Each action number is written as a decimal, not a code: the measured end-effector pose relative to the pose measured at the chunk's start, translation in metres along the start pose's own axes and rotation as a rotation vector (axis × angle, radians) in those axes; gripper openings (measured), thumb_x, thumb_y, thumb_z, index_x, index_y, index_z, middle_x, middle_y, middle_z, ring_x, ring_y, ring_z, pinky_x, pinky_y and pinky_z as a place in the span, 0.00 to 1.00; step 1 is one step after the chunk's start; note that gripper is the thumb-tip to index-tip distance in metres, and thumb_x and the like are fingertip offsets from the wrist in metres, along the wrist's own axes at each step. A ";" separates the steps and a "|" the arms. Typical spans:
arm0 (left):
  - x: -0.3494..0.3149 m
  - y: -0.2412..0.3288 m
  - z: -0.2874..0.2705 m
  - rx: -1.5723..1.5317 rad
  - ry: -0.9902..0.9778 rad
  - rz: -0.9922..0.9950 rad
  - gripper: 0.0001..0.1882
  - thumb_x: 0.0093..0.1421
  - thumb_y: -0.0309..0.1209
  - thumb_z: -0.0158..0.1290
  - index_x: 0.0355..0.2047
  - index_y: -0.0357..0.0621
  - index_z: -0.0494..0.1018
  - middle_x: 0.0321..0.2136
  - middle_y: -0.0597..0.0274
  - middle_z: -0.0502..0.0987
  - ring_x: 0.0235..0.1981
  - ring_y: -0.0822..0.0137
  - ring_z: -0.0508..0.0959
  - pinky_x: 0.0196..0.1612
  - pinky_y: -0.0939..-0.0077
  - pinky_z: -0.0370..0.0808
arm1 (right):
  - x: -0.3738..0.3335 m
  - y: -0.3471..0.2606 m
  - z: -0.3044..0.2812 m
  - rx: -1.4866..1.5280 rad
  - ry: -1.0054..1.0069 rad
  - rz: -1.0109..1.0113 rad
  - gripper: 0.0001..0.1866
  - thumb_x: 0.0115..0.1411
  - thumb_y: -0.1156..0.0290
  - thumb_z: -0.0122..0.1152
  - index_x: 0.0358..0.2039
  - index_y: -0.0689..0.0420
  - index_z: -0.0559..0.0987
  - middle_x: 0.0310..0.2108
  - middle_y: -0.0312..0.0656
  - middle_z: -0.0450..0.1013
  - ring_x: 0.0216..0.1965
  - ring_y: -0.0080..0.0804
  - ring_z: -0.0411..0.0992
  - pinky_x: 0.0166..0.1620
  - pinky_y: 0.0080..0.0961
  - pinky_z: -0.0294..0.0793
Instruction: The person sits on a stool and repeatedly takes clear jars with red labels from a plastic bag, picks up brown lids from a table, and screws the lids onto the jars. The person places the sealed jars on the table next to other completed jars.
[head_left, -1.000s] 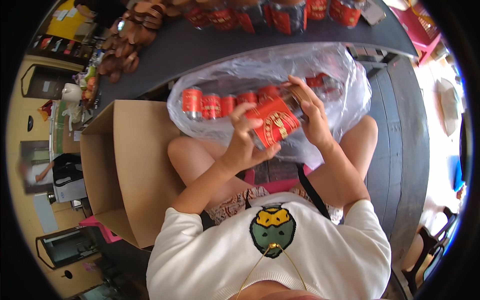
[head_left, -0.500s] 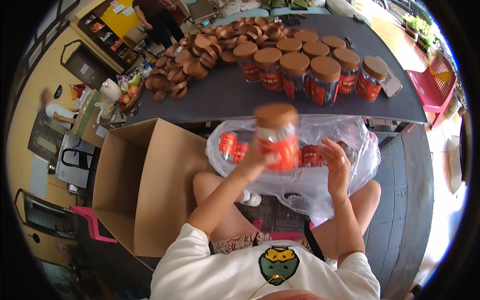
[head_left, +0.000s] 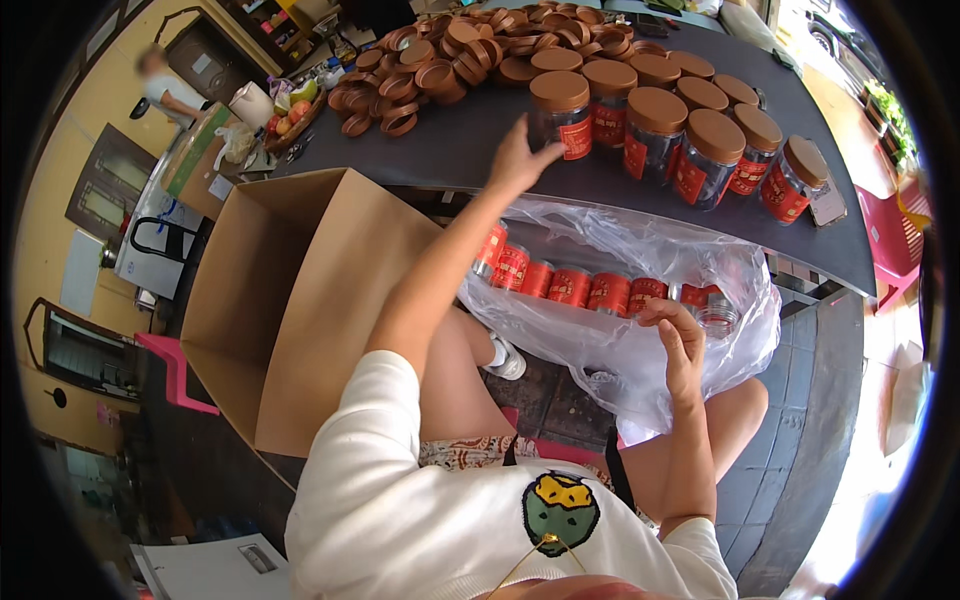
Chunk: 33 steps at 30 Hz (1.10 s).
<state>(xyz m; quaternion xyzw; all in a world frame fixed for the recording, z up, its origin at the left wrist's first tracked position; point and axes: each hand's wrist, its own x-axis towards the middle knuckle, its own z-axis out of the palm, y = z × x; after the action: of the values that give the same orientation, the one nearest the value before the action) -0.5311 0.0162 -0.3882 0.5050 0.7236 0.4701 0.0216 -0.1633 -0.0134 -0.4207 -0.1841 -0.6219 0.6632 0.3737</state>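
Carton (head_left: 340, 320), open, at L. Brn lids (head_left: 437, 80) piled on dk table (head_left: 440, 150). L hand (head_left: 522, 160) clamped on L side of jar (head_left: 564, 122): upright, brn lid on, red label, nr table front; base contact can't tell. Clear bag (head_left: 620, 385) below table edge, w/ red-label jars (head_left: 568, 286) in row. R hand (head_left: 684, 355) over bag, fingers half-curled, apart from thumb. Lidded jars (head_left: 714, 142) grouped on table, R. Pink chair (head_left: 895, 240) far R.

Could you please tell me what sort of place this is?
Probably an informal packing workspace: round brown lids heaped on a dark table, clear red-labelled cylindrical jars, and an open brown cardboard box.
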 end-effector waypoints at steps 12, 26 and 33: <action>0.032 -0.203 -0.225 0.919 -0.060 -0.319 0.17 0.62 0.49 0.47 0.43 0.55 0.76 0.61 0.58 0.62 0.65 0.48 0.54 0.63 0.53 0.57 | 0.013 0.010 0.013 0.003 -0.036 0.090 0.13 0.62 0.72 0.54 0.44 0.66 0.76 0.36 0.39 0.74 0.39 0.24 0.70 0.46 0.21 0.68; -0.075 0.018 -0.082 0.120 -0.151 0.140 0.03 0.55 0.19 0.53 0.29 0.38 0.75 0.31 0.57 0.77 0.33 0.62 0.78 0.38 0.74 0.72 | 0.008 0.028 0.009 -0.077 -0.076 0.155 0.13 0.63 0.73 0.52 0.46 0.65 0.75 0.42 0.40 0.74 0.43 0.26 0.71 0.49 0.24 0.69; -0.195 0.131 0.034 -0.456 -0.458 0.157 0.08 0.46 0.14 0.56 0.25 0.40 0.77 0.31 0.63 0.75 0.35 0.66 0.77 0.41 0.74 0.73 | 0.002 0.033 0.020 0.550 -0.100 0.208 0.39 0.63 0.57 0.55 0.67 0.52 0.47 0.56 0.43 0.61 0.54 0.31 0.66 0.54 0.29 0.67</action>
<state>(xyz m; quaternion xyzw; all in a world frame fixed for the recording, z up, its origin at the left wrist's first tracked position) -0.3252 -0.1013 -0.4015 0.6340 0.5350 0.4944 0.2595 -0.1877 -0.0239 -0.4485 -0.1057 -0.4141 0.8498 0.3086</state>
